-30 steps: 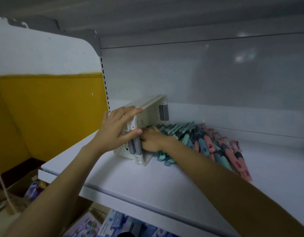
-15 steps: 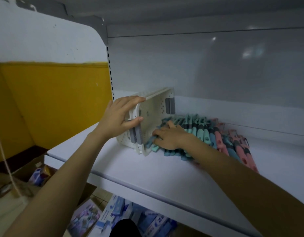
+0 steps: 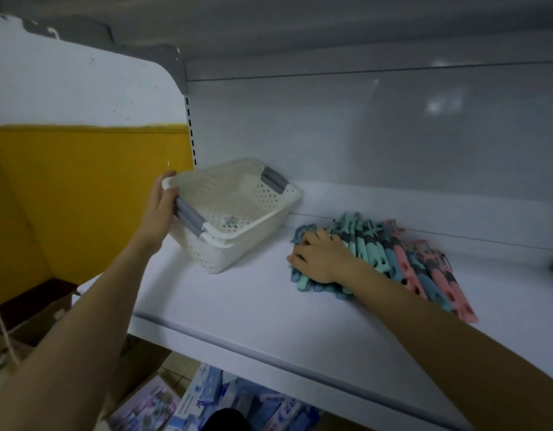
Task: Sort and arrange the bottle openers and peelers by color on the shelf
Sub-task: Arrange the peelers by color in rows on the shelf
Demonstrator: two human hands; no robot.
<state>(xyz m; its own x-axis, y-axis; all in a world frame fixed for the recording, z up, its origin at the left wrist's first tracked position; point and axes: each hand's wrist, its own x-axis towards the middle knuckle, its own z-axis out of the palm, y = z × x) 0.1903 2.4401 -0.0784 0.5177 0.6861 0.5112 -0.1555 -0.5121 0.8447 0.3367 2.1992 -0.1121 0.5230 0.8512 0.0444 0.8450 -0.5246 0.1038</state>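
At left of centre, the left hand [image 3: 158, 213] grips the grey-handled end of one white perforated basket [image 3: 238, 209], tilted on the white shelf [image 3: 253, 306]. Right of it, apart, the right hand [image 3: 320, 259] lies flat, fingers spread, on the teal, blue and pink openers and peelers [image 3: 406, 262]; too overlapped to count. Boxes [image 3: 203, 396] below: print unreadable.

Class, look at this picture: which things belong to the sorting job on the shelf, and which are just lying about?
Part of the job:
- pile of teal, blue and pink tools
- white basket, held by the left hand
- right hand resting on the pile
- shelf

Lying about:
- boxed goods below the shelf
- cardboard box on the floor
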